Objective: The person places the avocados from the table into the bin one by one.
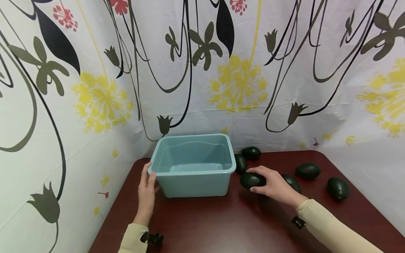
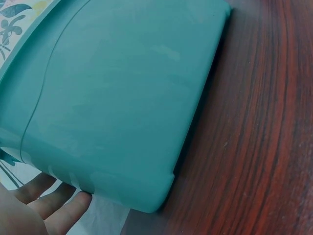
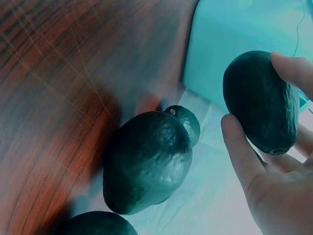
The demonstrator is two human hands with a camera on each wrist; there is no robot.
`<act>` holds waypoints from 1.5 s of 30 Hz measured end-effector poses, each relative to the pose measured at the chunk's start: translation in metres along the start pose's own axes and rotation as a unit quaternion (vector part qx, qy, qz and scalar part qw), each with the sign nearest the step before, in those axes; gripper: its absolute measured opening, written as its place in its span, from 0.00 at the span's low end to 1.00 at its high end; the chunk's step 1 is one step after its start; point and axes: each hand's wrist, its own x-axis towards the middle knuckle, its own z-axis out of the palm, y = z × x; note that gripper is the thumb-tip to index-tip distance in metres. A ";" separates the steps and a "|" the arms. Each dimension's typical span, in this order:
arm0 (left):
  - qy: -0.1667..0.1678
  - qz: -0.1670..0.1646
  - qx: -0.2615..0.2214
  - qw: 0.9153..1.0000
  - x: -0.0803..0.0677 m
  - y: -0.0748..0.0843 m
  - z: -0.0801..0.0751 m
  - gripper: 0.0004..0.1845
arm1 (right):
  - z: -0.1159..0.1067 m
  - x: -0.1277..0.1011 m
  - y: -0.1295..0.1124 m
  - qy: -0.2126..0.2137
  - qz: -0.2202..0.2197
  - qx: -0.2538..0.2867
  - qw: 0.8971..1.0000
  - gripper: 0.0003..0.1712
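A light blue-green plastic bin [image 1: 193, 184] stands on the table, its top facing up and nothing visible inside. My left hand [image 1: 146, 195] rests against the bin's left side, fingers along the outer wall and thumb near the front corner of the rim. In the left wrist view, the fingers [image 2: 68, 208] of that hand touch the wall with little bend. My right hand [image 1: 275, 184] grips a dark green avocado [image 1: 253, 180] between thumb and fingers, just right of the bin. The right wrist view shows this avocado [image 3: 261, 103] held apart from the others.
Two avocados lie by the bin's right side, one close to it [image 1: 240, 163] and another avocado [image 1: 251, 153] behind. To the right are an avocado [image 1: 308, 170], an avocado [image 1: 338, 188] and one partly behind the right hand [image 1: 291, 182]. Patterned cloth [image 1: 202, 102] surrounds the dark red table [image 1: 202, 225].
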 end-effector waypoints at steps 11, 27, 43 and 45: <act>0.003 0.008 0.005 1.000 -0.001 -0.002 -0.001 0.25 | -0.014 0.003 -0.012 0.007 -0.005 -0.007 1.000 0.35; -0.017 -0.017 -0.004 1.000 -0.002 0.015 -0.003 0.26 | -0.028 0.009 -0.031 0.030 -0.020 -0.018 0.999 0.36; -0.009 -0.007 -0.001 1.000 0.000 0.004 -0.002 0.25 | -0.038 0.009 -0.045 0.036 -0.027 -0.015 0.999 0.36; -0.012 -0.011 -0.003 1.000 -0.001 0.009 -0.002 0.26 | -0.039 0.008 -0.048 0.039 -0.026 -0.016 0.999 0.36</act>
